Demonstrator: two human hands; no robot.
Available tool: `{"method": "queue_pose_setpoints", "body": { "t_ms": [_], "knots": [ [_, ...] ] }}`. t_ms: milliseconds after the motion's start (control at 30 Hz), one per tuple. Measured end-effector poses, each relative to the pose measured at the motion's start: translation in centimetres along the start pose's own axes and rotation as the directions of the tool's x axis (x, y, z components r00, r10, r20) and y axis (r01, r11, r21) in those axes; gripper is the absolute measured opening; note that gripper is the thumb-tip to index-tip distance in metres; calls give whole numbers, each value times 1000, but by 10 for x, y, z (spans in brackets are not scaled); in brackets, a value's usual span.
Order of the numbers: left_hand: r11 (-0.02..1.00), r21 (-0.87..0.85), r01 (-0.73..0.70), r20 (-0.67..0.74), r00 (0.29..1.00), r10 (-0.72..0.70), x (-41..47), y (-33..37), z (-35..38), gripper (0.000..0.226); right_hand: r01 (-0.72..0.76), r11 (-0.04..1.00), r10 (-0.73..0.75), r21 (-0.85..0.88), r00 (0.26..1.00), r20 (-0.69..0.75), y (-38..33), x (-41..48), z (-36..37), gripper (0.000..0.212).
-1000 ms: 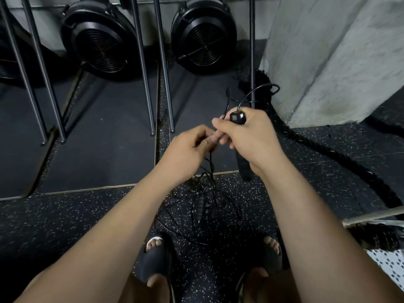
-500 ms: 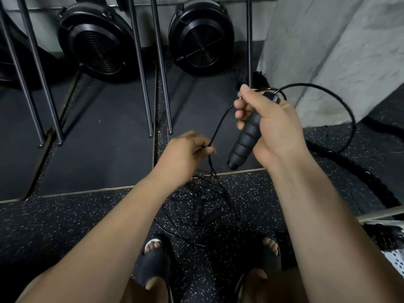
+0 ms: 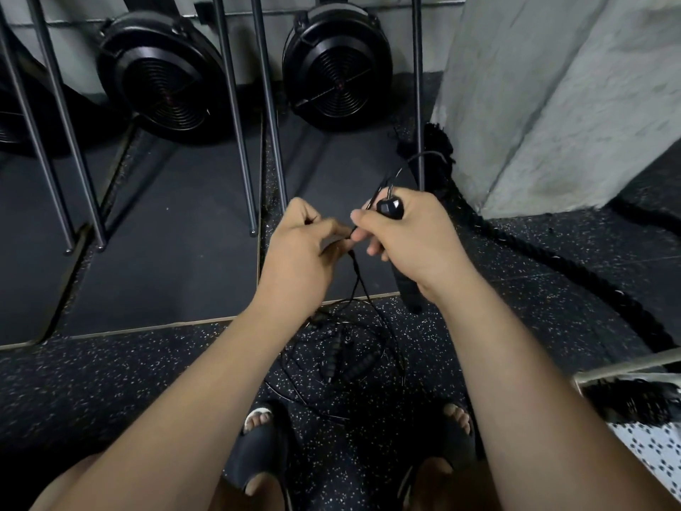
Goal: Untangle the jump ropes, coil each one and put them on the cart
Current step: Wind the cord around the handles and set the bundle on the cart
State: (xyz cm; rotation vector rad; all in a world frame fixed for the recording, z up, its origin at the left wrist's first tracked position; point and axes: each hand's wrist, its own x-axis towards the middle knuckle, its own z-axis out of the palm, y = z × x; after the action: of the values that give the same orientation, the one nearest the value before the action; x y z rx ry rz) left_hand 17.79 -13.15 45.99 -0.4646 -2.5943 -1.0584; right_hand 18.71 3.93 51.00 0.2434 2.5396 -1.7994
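Black rubber flooring flecked with white (image 3: 147, 381) is spread below both hands, and the change is played out above it. The right hand (image 3: 409, 237), which half a second ago was lifted high with a wide arc of rope swung out to its right, has been brought back down until its fingertips meet those of the left hand (image 3: 302, 248). The black ribbed jump-rope handle (image 3: 390, 209) is clenched in the right fist, cap upward and shaft hanging below the wrist. The wide arc has been drawn in to a small loop of thin black cord (image 3: 423, 154) just above that fist. The cord is pinched between the left thumb and fingertips, and from there it drops to the floor. From this it is judged that one more turn is being gathered against the handle: coiling of one rope is under way, not finished. The tangle of remaining cords and ribbed handles (image 3: 335, 357) lies on the floor directly under the hands, between the feet, so most of the task is judged to be left.

Only one possible container is seen: a pale metal rail (image 3: 626, 366) low and to the right of the right forearm. Whether it belongs to the cart cannot be told. A black frayed mass (image 3: 634, 400) is seen just beneath the rail; no coiled jump rope is seen there.
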Motion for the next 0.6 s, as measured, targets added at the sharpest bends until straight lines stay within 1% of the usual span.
{"method": "queue_pose_setpoints", "body": {
  "t_ms": [33,100,167,200,333,367,433,500,533,600],
  "knots": [
    [1000,9,-8,5,1000,8,0,2,0,4,10,1000,-10,13,1000,-15,0,0,1,11],
    [998,-34,52,21,998,-52,-2,8,-2,6,14,997,-11,81,999,-33,0,1,2,14],
    [972,-168,164,72,985,-154,-4,13,-2,9,1,991,3,136,1000,-30,-2,2,2,17],
    [964,-198,176,77,984,-163,-5,15,-2,11,-1,989,4,145,1000,-21,-3,1,2,17],
    [985,-148,90,50,995,-84,-5,11,-4,16,-5,985,-5,172,998,59,-10,-5,0,10],
    [987,-133,89,57,995,-82,-4,9,-3,15,-7,983,-8,186,997,78,-13,-6,-1,10],
    [993,-102,54,87,995,-45,-2,3,3,6,-22,969,-5,245,994,109,-17,-9,-2,11],
    [996,-81,37,162,987,-24,-2,-2,7,8,-31,938,-16,345,991,134,-23,-10,-3,14],
    [995,-64,71,223,973,-55,-3,-3,9,10,-26,917,-30,398,991,134,-26,-11,-5,16],
    [986,43,162,375,912,-167,-3,-9,13,9,-1,863,-58,506,993,100,-31,-9,-11,18]
  ]
}}
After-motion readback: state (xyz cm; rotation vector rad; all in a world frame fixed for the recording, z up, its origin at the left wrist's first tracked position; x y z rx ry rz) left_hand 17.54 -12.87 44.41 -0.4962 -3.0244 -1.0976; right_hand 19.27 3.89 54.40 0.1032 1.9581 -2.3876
